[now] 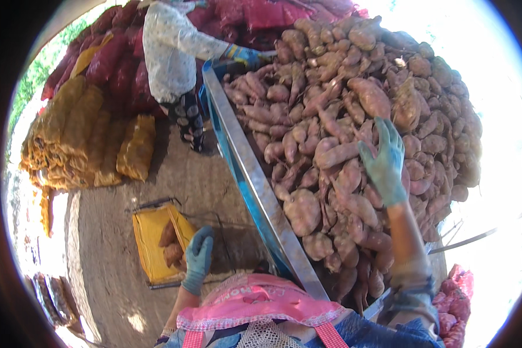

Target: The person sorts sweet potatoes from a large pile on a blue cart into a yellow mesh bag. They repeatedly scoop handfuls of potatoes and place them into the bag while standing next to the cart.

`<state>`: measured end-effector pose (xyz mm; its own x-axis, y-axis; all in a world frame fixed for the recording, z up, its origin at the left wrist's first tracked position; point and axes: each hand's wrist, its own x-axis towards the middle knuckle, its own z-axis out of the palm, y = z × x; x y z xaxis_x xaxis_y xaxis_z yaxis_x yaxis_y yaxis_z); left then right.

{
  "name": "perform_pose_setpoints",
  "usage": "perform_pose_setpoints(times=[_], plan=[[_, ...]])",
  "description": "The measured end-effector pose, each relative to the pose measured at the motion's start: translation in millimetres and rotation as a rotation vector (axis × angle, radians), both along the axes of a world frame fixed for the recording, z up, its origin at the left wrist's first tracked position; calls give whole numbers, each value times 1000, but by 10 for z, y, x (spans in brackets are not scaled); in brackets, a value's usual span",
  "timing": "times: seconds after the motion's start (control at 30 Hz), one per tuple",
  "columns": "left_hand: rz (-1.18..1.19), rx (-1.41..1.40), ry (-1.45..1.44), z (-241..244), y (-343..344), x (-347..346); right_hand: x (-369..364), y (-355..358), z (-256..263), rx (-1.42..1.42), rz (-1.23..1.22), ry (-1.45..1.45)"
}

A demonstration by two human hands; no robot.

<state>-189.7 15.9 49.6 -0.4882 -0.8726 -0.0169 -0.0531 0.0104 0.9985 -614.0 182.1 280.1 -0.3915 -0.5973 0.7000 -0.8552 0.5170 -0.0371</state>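
A big heap of sweet potatoes (330, 143) lies to the right, behind the metal rail (261, 195) of a blue-framed table. My right hand (386, 163), in a blue-green glove, reaches over the heap with fingers spread. Its fingertips are near a large sweet potato (371, 96); no grip on anything shows. At the lower left, my left hand (199, 256), gloved too, is beside a yellow mesh bag (150, 243) held in a dark wire frame. Several sweet potatoes (172, 254) lie in the bag's mouth. The left fingers are bent, and whether they hold something cannot be told.
A co-worker (172, 52) in a light patterned top stands across, one gloved hand at the heap's far edge. Filled yellow mesh bags (69, 130) are stacked at left, with red mesh sacks (117, 65) behind. More red sacks (454, 304) lie at lower right. The rail separates heap and floor.
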Motion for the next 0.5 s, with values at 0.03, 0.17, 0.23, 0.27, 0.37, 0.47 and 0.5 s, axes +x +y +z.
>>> perform_pose_setpoints(times=[0.03, 0.17, 0.23, 0.27, 0.37, 0.47, 0.5], plan=[[-20, -5, 9, 76, 20, -58, -347, -54, -7, 26, -54, 15], [-125, 57, 48, 267, 166, -319, -1202, -270, 162, 137, -281, 81], [-159, 23, 9, 340, 264, -240, -1312, -524, 182, 331, -457, 71], [-188, 27, -34, 365, 302, -192, -1325, -599, 245, 383, -499, 1], [-156, 107, -45, 433, 387, -99, -1389, -699, 345, 406, -440, -37], [-168, -17, -125, 409, 314, 37, -1153, -453, 537, 365, -333, 206], [-161, -79, -173, 298, 328, 175, -1015, -432, 538, 362, -267, 311]])
